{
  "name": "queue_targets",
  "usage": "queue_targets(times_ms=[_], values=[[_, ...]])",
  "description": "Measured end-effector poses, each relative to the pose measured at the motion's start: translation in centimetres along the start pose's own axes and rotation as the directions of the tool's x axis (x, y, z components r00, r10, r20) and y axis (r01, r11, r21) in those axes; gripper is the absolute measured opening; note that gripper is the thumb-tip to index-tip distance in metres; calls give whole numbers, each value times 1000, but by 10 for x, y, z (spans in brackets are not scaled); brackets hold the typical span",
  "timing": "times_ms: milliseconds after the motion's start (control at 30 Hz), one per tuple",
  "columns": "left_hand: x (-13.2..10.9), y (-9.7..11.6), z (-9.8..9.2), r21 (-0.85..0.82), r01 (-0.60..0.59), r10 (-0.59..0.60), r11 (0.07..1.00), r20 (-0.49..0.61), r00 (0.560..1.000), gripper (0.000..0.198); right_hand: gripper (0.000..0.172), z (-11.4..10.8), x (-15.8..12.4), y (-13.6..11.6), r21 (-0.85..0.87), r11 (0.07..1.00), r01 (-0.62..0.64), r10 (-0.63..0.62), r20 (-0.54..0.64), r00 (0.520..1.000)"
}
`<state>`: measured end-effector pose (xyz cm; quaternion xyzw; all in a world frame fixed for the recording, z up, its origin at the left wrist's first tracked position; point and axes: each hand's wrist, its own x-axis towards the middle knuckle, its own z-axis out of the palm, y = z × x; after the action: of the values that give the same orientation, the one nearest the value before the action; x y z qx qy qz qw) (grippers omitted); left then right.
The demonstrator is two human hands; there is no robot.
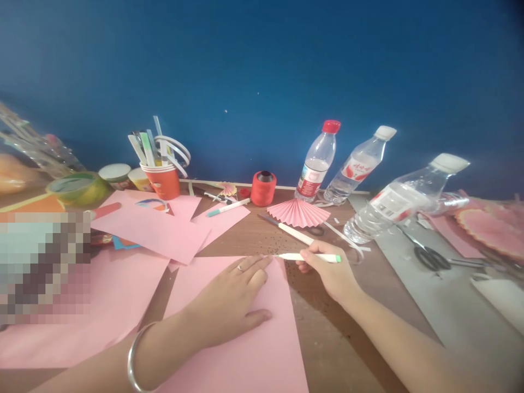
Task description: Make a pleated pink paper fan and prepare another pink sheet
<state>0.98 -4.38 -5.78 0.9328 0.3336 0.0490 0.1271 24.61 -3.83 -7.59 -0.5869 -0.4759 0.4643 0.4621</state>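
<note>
My left hand (231,303) lies flat with its fingers stretched out on a sheet of pink paper (254,360). Between the fingers of my right hand (329,273) is a white marker with a green end (319,257); its tip meets the paper's top right corner, close to my left fingertips. Just beyond the right hand, a craft knife (295,233) rests on the wooden table (327,349). A pleated pink paper fan (298,213) lies behind it. Small dark specks are scattered on the wood around the marker.
A red thread spool (262,189), several plastic bottles (315,169) and an orange cup of pens (164,180) stand along the blue wall (245,82). More pink sheets (155,226) lie left, beside green tape (77,188). Scissors (429,256) lie right on a grey mat (413,262).
</note>
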Motion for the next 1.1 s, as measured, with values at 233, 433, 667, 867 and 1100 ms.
queue_targets(times_ms=[233, 433, 667, 867, 1100], values=[[-4, 0, -4, 14, 22, -23, 1000, 24, 999, 49, 28, 0, -3, -3, -1, 1000, -4, 4, -22, 1000], [-4, 2, -7, 40, 14, -14, 999, -16, 1000, 55, 31, 4, -2, -1, 53, 998, -23, 22, 17, 1000], [0, 2, -6, 53, 27, -28, 998, 20, 999, 55, 27, 6, 1, -2, 10, 1000, -15, 15, 61, 998], [0, 1, -6, 52, 12, -14, 999, 28, 1000, 39, 28, 5, 0, -4, -2, 1000, -30, 30, 52, 998], [0, 0, -5, 52, -1, 0, 999, 11, 1000, 30, 28, 5, 0, -6, -9, 999, -33, 33, 48, 998]])
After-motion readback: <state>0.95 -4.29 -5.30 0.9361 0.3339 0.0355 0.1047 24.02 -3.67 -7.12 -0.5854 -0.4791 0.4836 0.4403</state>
